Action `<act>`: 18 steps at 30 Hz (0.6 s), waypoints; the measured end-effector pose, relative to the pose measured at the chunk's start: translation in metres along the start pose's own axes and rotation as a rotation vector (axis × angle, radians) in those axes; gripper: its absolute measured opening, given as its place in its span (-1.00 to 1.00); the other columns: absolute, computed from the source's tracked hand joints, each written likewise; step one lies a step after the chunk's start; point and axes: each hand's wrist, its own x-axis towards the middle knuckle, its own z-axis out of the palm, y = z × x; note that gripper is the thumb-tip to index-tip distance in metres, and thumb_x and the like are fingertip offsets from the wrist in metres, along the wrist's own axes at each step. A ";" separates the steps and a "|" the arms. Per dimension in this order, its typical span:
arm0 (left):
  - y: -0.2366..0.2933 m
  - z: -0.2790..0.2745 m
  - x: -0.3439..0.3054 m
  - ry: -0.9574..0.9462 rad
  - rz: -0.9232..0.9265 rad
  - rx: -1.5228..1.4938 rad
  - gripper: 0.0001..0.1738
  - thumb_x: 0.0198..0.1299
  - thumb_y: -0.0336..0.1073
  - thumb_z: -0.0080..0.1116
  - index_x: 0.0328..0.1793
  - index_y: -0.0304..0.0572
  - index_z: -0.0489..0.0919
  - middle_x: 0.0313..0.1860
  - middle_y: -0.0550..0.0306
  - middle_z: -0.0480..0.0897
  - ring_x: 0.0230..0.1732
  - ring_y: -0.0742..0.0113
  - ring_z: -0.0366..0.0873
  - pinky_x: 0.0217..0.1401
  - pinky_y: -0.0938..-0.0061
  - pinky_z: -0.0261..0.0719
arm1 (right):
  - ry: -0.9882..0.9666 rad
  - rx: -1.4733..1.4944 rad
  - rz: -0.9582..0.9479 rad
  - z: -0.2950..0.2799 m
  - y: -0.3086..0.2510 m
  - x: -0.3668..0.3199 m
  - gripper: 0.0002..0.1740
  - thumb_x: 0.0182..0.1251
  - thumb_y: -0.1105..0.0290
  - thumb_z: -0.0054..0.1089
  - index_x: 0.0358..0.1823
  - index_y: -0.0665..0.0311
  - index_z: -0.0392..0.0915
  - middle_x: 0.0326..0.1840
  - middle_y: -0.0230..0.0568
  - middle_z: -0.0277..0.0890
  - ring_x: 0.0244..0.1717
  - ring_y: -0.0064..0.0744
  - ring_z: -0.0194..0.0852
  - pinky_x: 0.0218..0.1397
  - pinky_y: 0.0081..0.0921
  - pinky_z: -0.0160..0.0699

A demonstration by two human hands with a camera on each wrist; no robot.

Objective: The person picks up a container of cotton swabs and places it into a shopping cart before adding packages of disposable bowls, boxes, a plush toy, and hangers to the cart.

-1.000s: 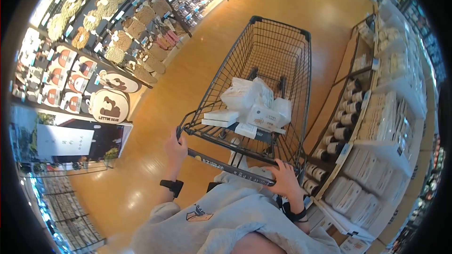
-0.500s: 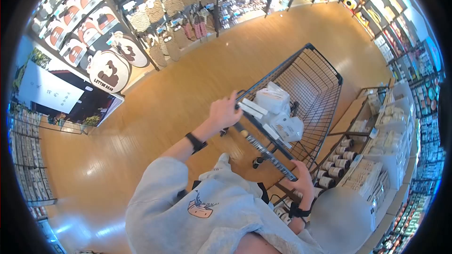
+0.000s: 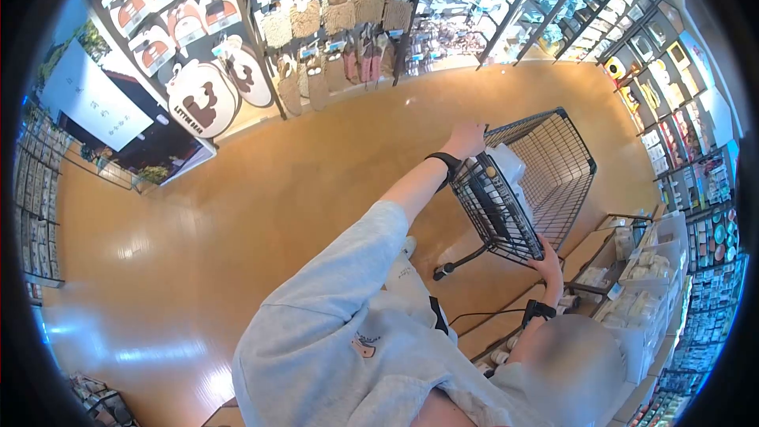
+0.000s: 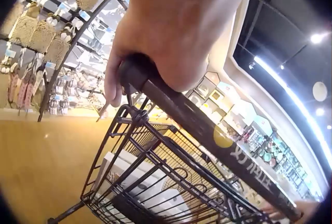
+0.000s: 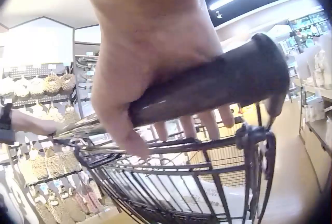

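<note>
A black wire shopping cart (image 3: 594, 166) stands ahead and to the right, angled away from the body. My left hand (image 3: 465, 141), its arm stretched far forward, lies over the left end of the dark handle bar (image 4: 207, 136), fingers bent down past the end. At the near right, my right hand (image 5: 150, 73) grips the other end of the same bar, thumb on one side and fingertips showing below. White packages (image 3: 508, 164) lie in the basket, partly hidden by the handle and wires. Black bands circle both wrists.
Low shelves with packaged goods (image 3: 640, 269) run close along the cart's right side. Racks of fluffy brown items (image 3: 340, 14) and bear-shaped boards (image 3: 202, 99) line the far left. A poster stand (image 3: 103, 99) is at the left. Shiny wood-coloured floor (image 3: 237, 213) lies between.
The cart has swung round to the right and shifted rightward in view. My left arm has reached forward and across with the handle; my right hand has stayed on its end.
</note>
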 end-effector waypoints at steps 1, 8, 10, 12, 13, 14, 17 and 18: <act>0.000 0.001 0.013 0.004 0.007 0.009 -0.52 0.09 -0.25 0.16 0.16 -0.26 0.55 -0.05 -0.19 0.67 0.00 -0.11 0.65 0.01 0.11 0.60 | 0.008 0.007 -0.005 -0.001 0.007 0.017 -0.03 -0.14 0.58 0.40 0.46 0.20 0.29 0.13 -0.14 0.53 0.11 -0.24 0.50 0.26 -0.38 0.42; -0.006 0.021 0.113 -0.073 0.063 0.024 -0.50 0.10 -0.26 0.13 0.17 -0.34 0.53 -0.05 -0.29 0.66 -0.01 -0.18 0.64 0.03 0.08 0.59 | 0.200 -0.268 -0.265 -0.003 -0.079 0.156 -0.32 0.08 0.28 0.40 0.29 0.24 0.45 0.16 -0.01 0.51 0.20 0.04 0.47 0.23 -0.18 0.47; -0.007 0.028 0.142 -0.105 0.052 0.062 -0.46 0.09 -0.28 0.10 0.22 -0.36 0.49 -0.04 -0.29 0.65 -0.01 -0.21 0.63 0.03 0.07 0.59 | 0.166 -0.236 -0.231 0.006 -0.094 0.210 -0.33 0.13 0.14 0.38 0.27 0.26 0.47 0.08 0.05 0.59 0.14 0.06 0.52 0.18 -0.15 0.50; -0.011 0.030 0.170 -0.121 0.050 0.117 -0.45 0.11 -0.31 0.05 0.26 -0.37 0.45 -0.03 -0.32 0.65 -0.01 -0.22 0.63 0.06 0.06 0.59 | 0.112 -0.235 -0.174 -0.001 -0.129 0.256 -0.33 0.16 0.01 0.34 0.22 0.28 0.51 -0.08 0.12 0.66 0.01 0.12 0.60 0.07 -0.08 0.55; -0.011 0.027 0.183 -0.145 0.060 0.031 -0.44 0.12 -0.31 0.02 0.28 -0.38 0.43 0.01 -0.32 0.64 0.02 -0.23 0.62 0.10 0.07 0.58 | 0.101 -0.208 -0.171 -0.004 -0.140 0.280 -0.34 0.17 -0.02 0.33 0.18 0.30 0.53 -0.14 0.14 0.66 -0.05 0.14 0.62 0.01 -0.06 0.56; -0.014 0.025 0.195 -0.170 0.064 -0.060 -0.43 0.13 -0.31 0.00 0.30 -0.38 0.42 0.05 -0.33 0.62 0.04 -0.24 0.61 0.14 0.08 0.57 | 0.082 -0.184 -0.167 -0.005 -0.146 0.302 -0.34 0.18 -0.04 0.33 0.14 0.32 0.55 -0.20 0.15 0.66 -0.11 0.17 0.64 -0.04 -0.03 0.58; -0.043 0.025 0.229 -0.236 0.231 -0.174 -0.34 0.31 -0.20 -0.07 0.52 -0.28 0.18 0.36 -0.38 0.41 0.36 -0.23 0.39 0.43 0.15 0.35 | 0.120 -0.262 -0.133 -0.007 -0.150 0.346 -0.38 0.23 -0.15 0.26 -0.08 0.35 0.64 -0.24 0.14 0.66 -0.16 0.17 0.64 -0.09 -0.04 0.58; -0.061 0.034 0.245 -0.221 0.391 -0.265 -0.29 0.41 -0.16 -0.14 0.63 -0.20 0.02 0.47 -0.40 0.30 0.46 -0.21 0.30 0.51 0.18 0.26 | 0.130 -0.289 -0.074 -0.014 -0.152 0.357 -0.37 0.25 -0.18 0.23 -0.15 0.35 0.66 -0.25 0.14 0.66 -0.16 0.17 0.64 -0.09 -0.04 0.58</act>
